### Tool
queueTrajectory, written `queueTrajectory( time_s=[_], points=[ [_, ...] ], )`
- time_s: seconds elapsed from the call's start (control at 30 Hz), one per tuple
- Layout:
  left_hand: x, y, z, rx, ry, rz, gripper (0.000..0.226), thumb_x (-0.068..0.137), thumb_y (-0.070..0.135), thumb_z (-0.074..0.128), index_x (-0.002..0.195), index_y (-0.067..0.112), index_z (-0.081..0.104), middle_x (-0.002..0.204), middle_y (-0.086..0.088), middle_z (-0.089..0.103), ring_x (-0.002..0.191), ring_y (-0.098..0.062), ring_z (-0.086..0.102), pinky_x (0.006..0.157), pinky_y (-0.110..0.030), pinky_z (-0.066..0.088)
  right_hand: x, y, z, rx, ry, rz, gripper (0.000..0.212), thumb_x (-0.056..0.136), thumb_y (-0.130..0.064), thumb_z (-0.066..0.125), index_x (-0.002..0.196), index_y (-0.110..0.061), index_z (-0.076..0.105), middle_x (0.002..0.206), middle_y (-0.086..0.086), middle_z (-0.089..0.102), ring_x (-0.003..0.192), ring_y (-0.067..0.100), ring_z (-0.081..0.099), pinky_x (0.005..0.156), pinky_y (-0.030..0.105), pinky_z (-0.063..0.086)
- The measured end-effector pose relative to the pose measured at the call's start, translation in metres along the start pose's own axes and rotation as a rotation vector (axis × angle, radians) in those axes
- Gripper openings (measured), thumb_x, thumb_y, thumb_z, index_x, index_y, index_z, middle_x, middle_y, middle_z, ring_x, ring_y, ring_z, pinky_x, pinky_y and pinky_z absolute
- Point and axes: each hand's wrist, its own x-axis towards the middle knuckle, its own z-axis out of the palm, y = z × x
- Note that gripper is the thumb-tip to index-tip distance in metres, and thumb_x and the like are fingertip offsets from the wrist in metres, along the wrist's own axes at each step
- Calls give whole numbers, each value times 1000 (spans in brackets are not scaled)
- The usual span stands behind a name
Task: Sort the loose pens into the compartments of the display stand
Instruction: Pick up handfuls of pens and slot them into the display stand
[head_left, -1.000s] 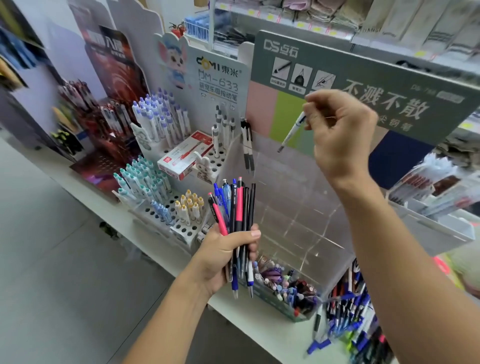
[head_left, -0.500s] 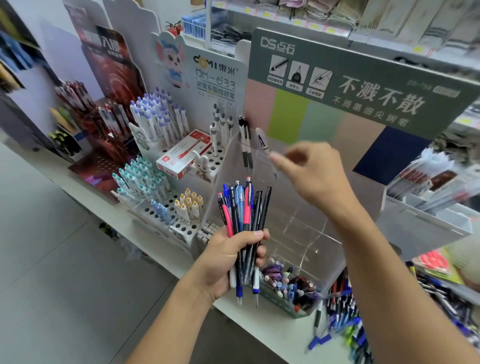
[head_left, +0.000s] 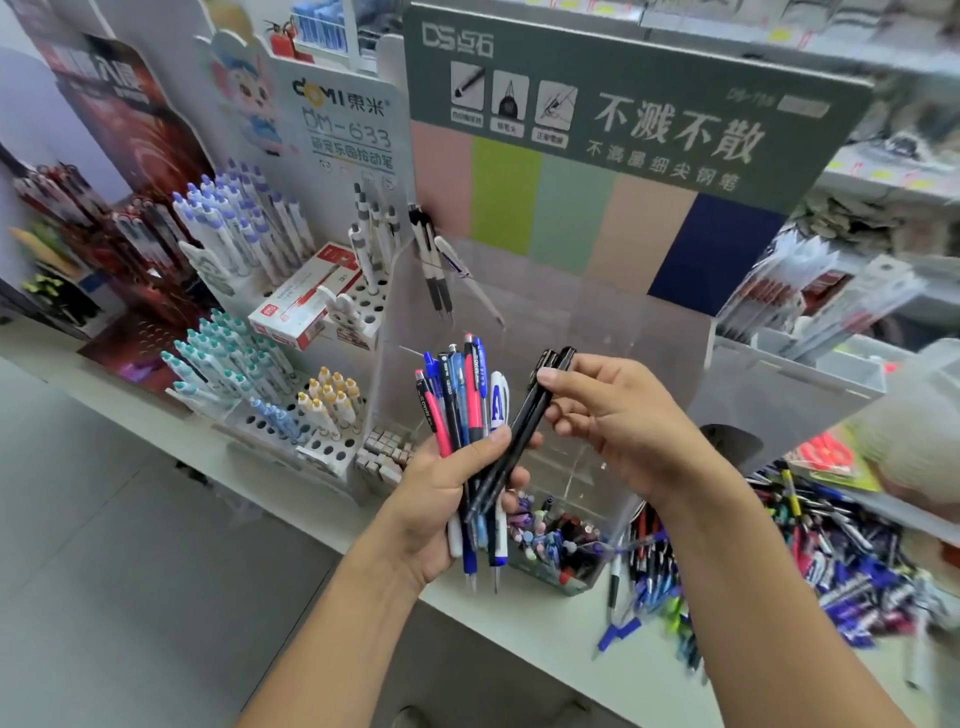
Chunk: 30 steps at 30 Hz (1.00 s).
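Shop shelving runs across the view, with a white counter (head_left: 524, 639) carrying card pen racks and a clear acrylic display stand (head_left: 582, 332) under a grey-green sign (head_left: 639, 104). Just in front of the display stand, the left hand (head_left: 447, 499) is wrapped around a bundle of pens (head_left: 462, 410) — blue, pink-red, black and white barrels standing upright, tips poking out below the fist. The right hand (head_left: 618, 421) pinches the top ends of two black pens (head_left: 524, 421) between thumb and fingertips; their lower ends are still among the bundle, so they lean out to the right of it. Three pens (head_left: 441, 265) sit in the stand's upper left compartment — one tilted. Right of the stand, on the counter, lies a heap of loose pens (head_left: 831, 551). Left of the stand, a white holed rack (head_left: 244, 234) holds purple-capped pens.
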Motion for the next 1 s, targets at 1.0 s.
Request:
queueTrajectory(
  time_s=[1.0],
  points=[
    [-16,10,-27,36,7,112,28,76,6,71,103,1,68,88,-11,72,61,-15,62,50,-23,50,14,-26,43,-677,-35,-122,27,86,-38,77,82,-12,78,57,-2,65,50,8,52,50,28,44]
  ],
)
